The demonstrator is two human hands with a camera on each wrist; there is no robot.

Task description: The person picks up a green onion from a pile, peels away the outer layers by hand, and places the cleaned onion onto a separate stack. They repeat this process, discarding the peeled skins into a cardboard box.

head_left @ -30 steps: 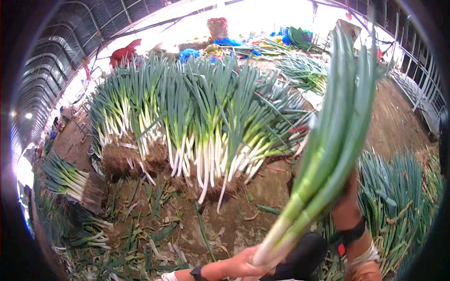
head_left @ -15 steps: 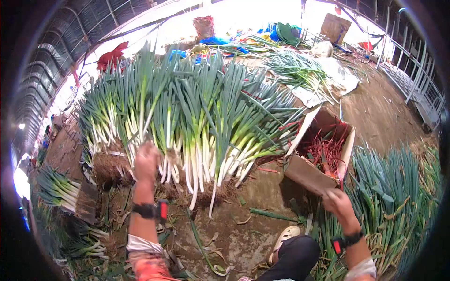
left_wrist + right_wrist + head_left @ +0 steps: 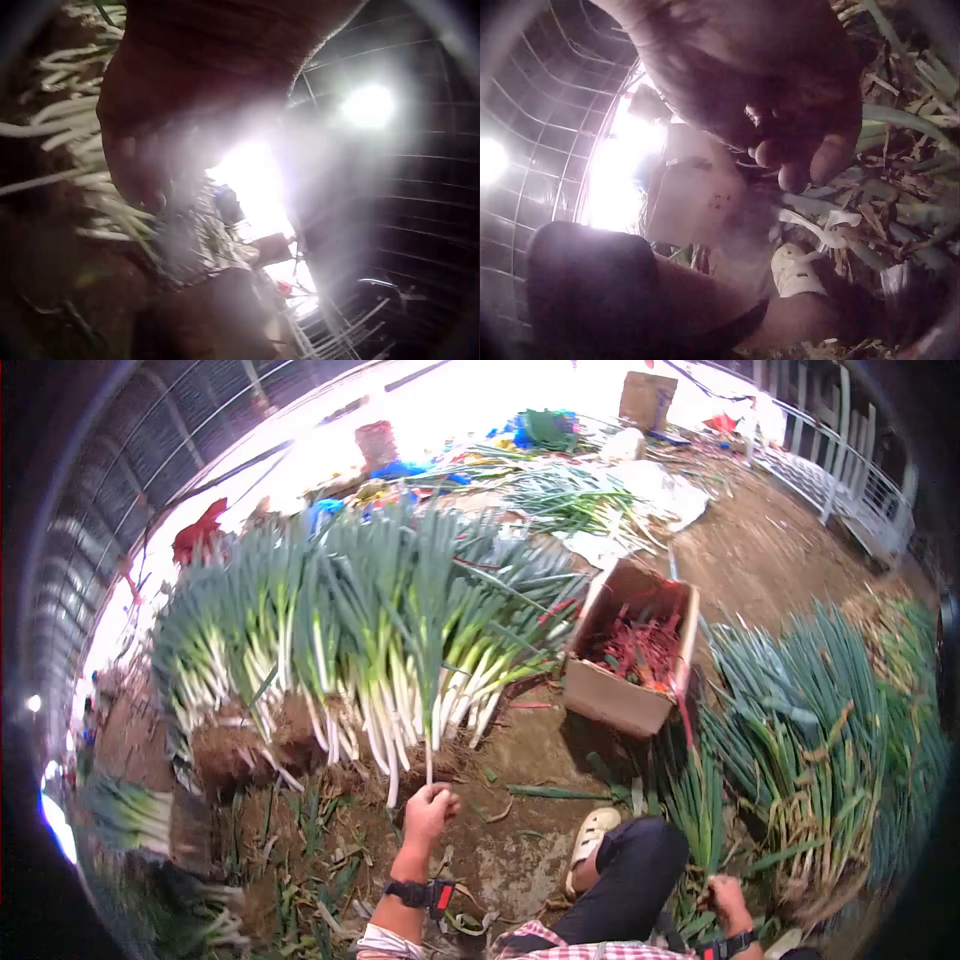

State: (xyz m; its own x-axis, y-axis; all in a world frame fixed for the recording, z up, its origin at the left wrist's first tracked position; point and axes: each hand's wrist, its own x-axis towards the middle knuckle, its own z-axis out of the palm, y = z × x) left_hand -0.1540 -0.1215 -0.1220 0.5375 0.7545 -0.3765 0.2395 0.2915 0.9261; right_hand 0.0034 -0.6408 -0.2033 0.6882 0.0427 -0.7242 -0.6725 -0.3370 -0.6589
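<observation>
Left hand point(image 3: 428, 818): fingers curled at the lower end of a long, slender, white-and-green onion stalk point(image 3: 429, 758); whether they pinch it cannot be told (glare washes the left wrist view).
Right hand point(image 3: 728, 900): fingers curled, at the near end of long, narrow green leaves point(image 3: 698, 810); grip likewise not determinable.
Stalk appearance: pale, thin, straight shank, turning green toward the leaves.
Stalk axis: lengthwise, leaf end pointing away from the person, white end toward the person.
Stalk position: front of a broad row of green-topped, white-stemmed onions point(image 3: 300, 600), left of an open-topped brown cardboard box point(image 3: 618, 698) containing red strips point(image 3: 640, 645).
</observation>
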